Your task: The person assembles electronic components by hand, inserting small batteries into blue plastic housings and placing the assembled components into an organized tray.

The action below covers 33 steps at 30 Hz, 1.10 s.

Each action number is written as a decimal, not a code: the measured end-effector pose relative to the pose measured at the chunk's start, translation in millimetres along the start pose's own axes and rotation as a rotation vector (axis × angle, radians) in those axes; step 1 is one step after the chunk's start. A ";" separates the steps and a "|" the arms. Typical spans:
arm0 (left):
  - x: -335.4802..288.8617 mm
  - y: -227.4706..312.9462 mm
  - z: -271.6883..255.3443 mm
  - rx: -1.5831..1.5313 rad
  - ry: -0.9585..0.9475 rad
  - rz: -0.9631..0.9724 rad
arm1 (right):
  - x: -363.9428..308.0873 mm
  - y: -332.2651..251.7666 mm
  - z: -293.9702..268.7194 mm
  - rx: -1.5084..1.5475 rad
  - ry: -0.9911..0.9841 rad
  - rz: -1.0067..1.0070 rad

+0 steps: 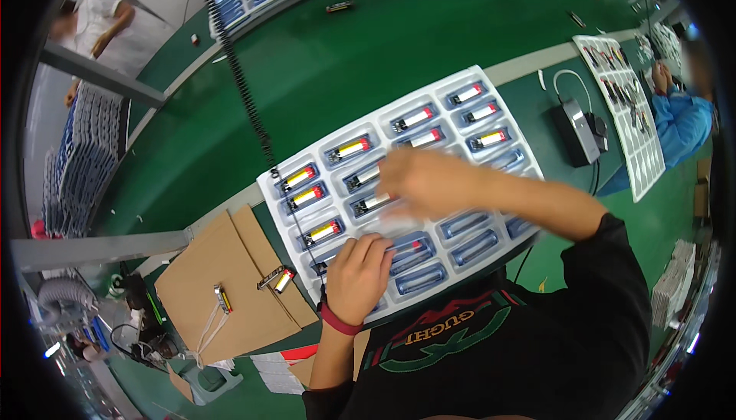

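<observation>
A white moulded tray [343,227] lies tilted in front of me. Its recesses hold clear bluish plastic shells, many with a small slim device [321,232] in white or yellow, red and black. Over the tray's front part, my left hand [358,278] has its fingers curled together, wearing a red wristband [340,321]; whatever is under the fingertips is hidden. My right hand [422,182] reaches across the middle of the tray, smeared by motion, so its grip does not show. Near the front edge are shells without a device, such as a clear shell [421,279].
Left of the tray, a brown cardboard sheet [218,266] bears a few loose devices [222,298]. A coiled black cord [241,86] hangs down to the tray. At right stand a dark box-shaped unit [575,132] and another white tray [625,117] beside a co-worker in blue [685,125].
</observation>
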<state>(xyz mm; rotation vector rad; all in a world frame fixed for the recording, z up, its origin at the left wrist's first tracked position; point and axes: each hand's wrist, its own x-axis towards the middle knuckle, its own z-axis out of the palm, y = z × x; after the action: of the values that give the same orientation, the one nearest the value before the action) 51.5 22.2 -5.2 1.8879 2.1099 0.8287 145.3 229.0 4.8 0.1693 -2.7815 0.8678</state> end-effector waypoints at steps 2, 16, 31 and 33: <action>-4.9 -3.4 2.3 -0.021 0.039 -0.022 | 44.3 50.3 -24.8 -0.058 0.082 0.095; -31.9 26.6 9.8 -1.671 0.356 -0.585 | 187.1 308.8 -56.0 -0.670 0.168 0.543; 6.3 11.8 15.9 0.153 0.052 -0.150 | -51.4 32.9 -128.8 1.156 0.563 0.449; 12.8 6.6 23.3 0.158 0.100 -0.107 | -103.0 14.3 -134.2 1.126 0.575 0.393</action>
<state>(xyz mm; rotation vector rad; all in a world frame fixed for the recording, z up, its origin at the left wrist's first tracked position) 66.4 41.1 -18.1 1.8223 2.3787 0.7690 266.2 322.0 79.2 -0.4015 -1.5561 2.0730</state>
